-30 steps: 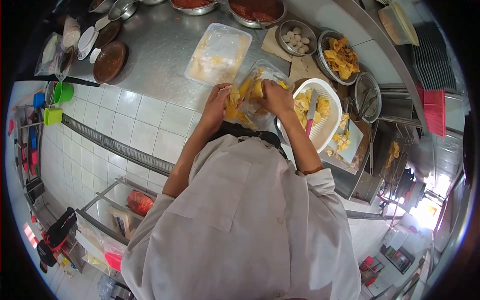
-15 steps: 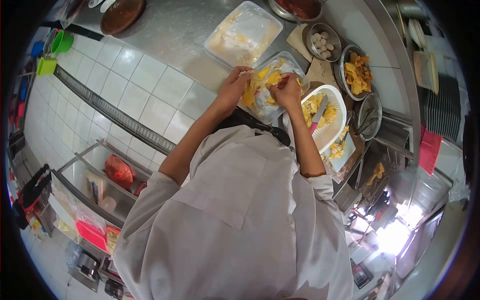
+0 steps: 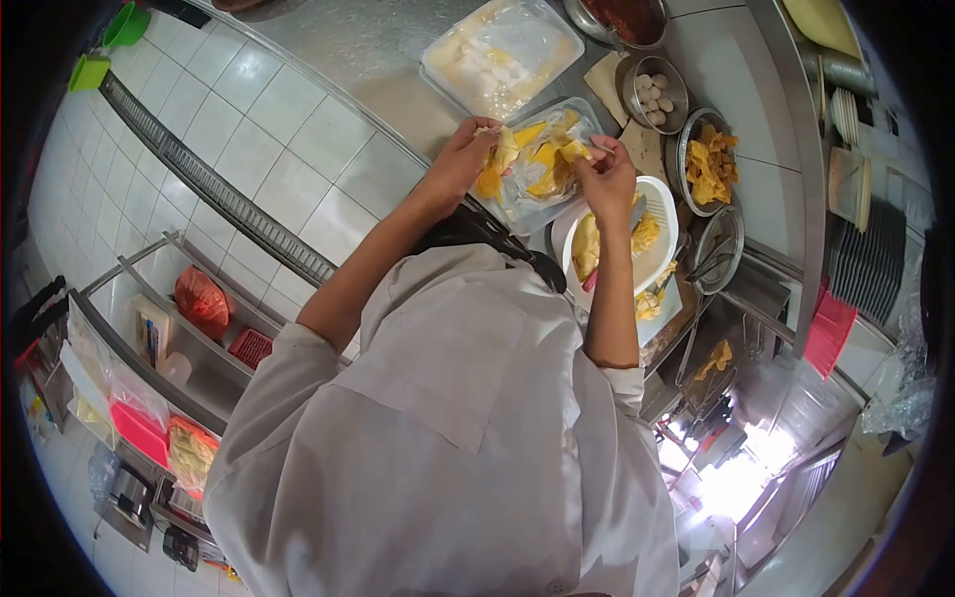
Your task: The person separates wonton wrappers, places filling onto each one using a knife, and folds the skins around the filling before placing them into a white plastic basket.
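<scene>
Yellow fruit pieces (image 3: 542, 159) sit in a clear plastic bag (image 3: 527, 194) held just above the steel counter (image 3: 368, 40), between the lidded clear tray (image 3: 502, 55) and the white basket (image 3: 652, 244). Left hand (image 3: 463, 159) pinches the bag's near edge and right hand (image 3: 607, 179) is closed on a piece at its far edge. Handling it well probably means keeping the mouth held wide and the grip gentle, so soft pieces neither crush nor spill.

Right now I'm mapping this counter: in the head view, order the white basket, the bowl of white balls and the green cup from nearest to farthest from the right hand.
1. White basket, just below the right hand.
2. Bowl of white balls, above it, to the right.
3. Green cup, far upper left.
</scene>
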`<state>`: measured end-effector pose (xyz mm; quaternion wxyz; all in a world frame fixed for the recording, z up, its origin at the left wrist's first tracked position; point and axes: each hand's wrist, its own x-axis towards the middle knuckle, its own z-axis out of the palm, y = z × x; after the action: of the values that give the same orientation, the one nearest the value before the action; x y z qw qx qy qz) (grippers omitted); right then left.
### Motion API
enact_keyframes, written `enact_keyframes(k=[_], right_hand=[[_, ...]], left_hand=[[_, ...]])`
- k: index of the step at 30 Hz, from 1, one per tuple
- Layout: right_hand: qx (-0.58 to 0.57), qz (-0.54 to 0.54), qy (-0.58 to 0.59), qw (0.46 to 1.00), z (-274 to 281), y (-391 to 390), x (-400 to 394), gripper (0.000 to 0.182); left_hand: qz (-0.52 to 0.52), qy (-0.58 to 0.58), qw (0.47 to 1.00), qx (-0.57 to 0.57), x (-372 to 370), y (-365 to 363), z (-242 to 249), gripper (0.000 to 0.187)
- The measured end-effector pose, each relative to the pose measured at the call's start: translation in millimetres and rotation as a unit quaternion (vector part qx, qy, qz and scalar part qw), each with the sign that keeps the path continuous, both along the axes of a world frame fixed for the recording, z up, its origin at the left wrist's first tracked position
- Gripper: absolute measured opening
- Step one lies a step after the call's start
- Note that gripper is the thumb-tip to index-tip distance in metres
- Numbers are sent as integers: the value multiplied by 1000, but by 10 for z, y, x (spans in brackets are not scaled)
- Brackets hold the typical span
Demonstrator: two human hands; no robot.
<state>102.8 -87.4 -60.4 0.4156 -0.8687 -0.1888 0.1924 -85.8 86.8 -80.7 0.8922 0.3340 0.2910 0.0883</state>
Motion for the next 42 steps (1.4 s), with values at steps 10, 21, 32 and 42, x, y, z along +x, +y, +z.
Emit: enact_keyframes(k=[10,21,32,42], right_hand=[[-33,144,-148,978,724,-130,-139,22],[160,46,31,986,1245,-297,-345,33],[409,-115,136,895,1388,-1036,-787,58],[322,-29,90,942,1662,-1291,-1168,63]], left_hand=[[-11,-12,1000,21,-62,-95,-42,33],[-83,-29,994,64,-75,-174,91,38],[-226,-197,930,212,218,-197,617,61],[-254,-254,918,169,477,-487,922,47]])
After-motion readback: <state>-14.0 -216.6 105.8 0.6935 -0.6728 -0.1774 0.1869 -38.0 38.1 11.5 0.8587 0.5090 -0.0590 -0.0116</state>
